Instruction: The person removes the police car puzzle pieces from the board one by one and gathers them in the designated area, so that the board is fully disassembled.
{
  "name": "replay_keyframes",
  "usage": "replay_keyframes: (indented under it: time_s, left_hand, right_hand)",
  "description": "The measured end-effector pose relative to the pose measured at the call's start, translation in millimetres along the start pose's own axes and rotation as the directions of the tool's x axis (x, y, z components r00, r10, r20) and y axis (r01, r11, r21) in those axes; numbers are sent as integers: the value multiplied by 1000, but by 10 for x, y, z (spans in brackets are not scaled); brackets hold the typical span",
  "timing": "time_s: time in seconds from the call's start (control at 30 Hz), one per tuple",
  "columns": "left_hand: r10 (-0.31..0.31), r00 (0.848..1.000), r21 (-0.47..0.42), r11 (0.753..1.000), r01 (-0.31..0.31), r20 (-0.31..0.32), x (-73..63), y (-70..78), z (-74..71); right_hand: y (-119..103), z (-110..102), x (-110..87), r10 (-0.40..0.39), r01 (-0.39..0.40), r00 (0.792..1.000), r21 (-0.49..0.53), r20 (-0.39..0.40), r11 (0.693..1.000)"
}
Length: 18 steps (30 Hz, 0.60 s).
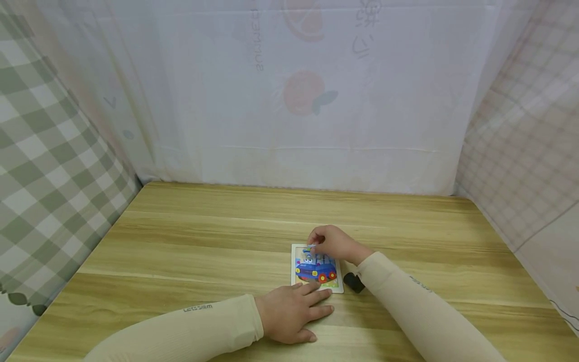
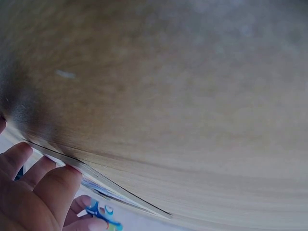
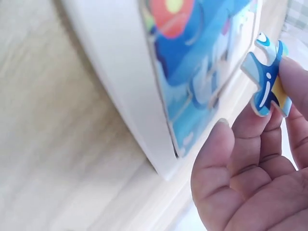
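A jigsaw puzzle board (image 1: pixel 293 269) with a pale rim lies on the table and bears a picture of a blue car with red wheels. My left hand (image 1: pixel 296 309) rests spread at its near edge, fingertips touching the rim; the left wrist view shows these fingers along the board's side. My right hand (image 1: pixel 335 244) is over the far part of the board and pinches a puzzle piece (image 3: pixel 265 84), blue and white with a yellow patch. In the right wrist view the piece is tilted, raised above the other pieces (image 3: pixel 192 72) in the board.
The wood-grain table (image 1: pixel 203 241) reaches back to a white printed curtain (image 1: pixel 217 115). A small black object (image 1: pixel 353 282) is right of the board, beside the right sleeve. Checked cloth (image 1: pixel 45 151) hangs at the left, and another cloth (image 1: pixel 520 125) at the right.
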State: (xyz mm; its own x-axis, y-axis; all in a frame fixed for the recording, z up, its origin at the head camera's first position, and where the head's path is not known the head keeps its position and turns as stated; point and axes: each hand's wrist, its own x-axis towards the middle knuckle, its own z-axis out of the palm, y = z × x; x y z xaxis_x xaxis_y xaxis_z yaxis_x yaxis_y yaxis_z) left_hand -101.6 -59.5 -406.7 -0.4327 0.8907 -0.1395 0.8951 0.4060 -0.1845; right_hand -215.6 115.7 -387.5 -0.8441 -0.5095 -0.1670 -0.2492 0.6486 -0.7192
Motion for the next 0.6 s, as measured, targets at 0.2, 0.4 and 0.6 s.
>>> replay_keyframes:
  time_s: [0.2,0.4,0.6]
  left_hand:
    - [-4,1000,-19,1000,4,15,-1,7,-4]
    - [-8,1000,-26,1000,8,20,7,11,-1]
    - [-10,1000,-17,1000,10,2,9,15,7]
  right_hand:
    - [48,-84,-22,27,-26,999,49,-18,998]
    - [153,-171,-58,15,-13,999,71,-35,997]
    - [221,-286,-158,31,-27,999,93,-44,995]
